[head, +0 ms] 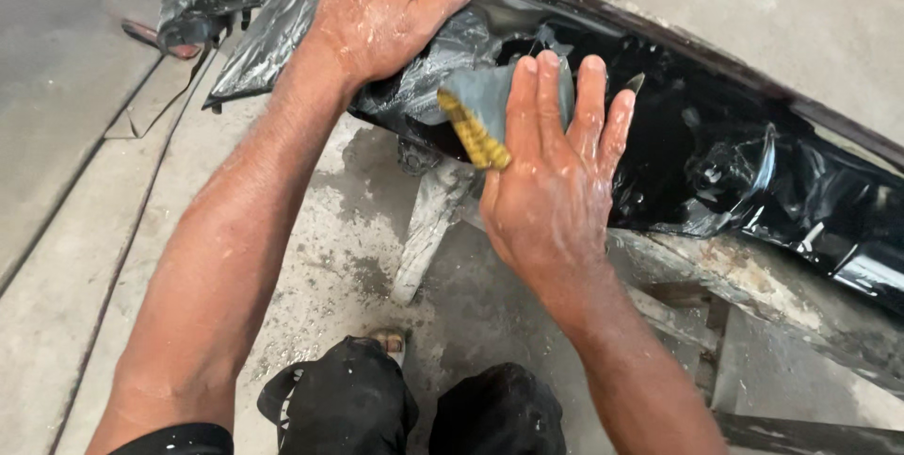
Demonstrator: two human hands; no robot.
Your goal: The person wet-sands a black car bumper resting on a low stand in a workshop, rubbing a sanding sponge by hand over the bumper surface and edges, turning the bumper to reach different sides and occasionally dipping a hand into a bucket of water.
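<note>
Head view: wet sanding on a black panel (pixel 716 149)
Left hand (pixel 381 8): spread flat, steadying the panel
Right hand (pixel 551 168): fingers pressing grey sandpaper (pixel 485 97) down
Handling: panel looks stiff, light, slippery; sandpaper limp; brace by the edge

Open concrete floor (pixel 85 182) left of the hands; glossy black panel (pixel 753 172) and wooden plank (pixel 753 276) crowding the right.

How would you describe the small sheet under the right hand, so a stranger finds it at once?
Find the long glossy black panel lying on the concrete floor. Near its middle, the right hand presses a folded sheet flat against it. It alone is dull grey with a yellow edge.
</note>
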